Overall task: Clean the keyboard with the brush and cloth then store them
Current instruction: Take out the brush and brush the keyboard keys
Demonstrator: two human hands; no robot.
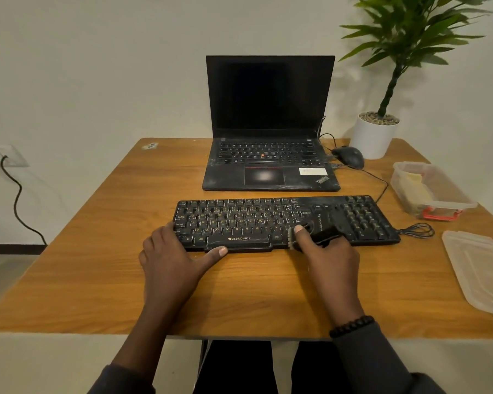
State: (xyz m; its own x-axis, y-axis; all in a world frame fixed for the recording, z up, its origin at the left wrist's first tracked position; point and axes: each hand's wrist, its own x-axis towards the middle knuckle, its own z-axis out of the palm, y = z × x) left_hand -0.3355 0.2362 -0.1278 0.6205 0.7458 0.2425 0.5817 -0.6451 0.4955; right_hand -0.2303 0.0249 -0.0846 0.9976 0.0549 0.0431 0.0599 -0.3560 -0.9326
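A dusty black keyboard (268,217) lies across the middle of the wooden table (97,251). My left hand (172,260) rests flat on its front left corner, thumb along the front edge. My right hand (329,258) grips a small black brush (323,236), whose pale bristles touch the keys at the front, right of the space bar. A yellowish cloth (414,184) lies inside a clear plastic box (450,199) at the right edge of the table.
An open black laptop (269,155) stands behind the keyboard, a black mouse (348,156) and a white potted plant (373,137) to its right. The box's clear lid (484,271) lies at the table's front right. The keyboard's cable (417,230) coils by its right end.
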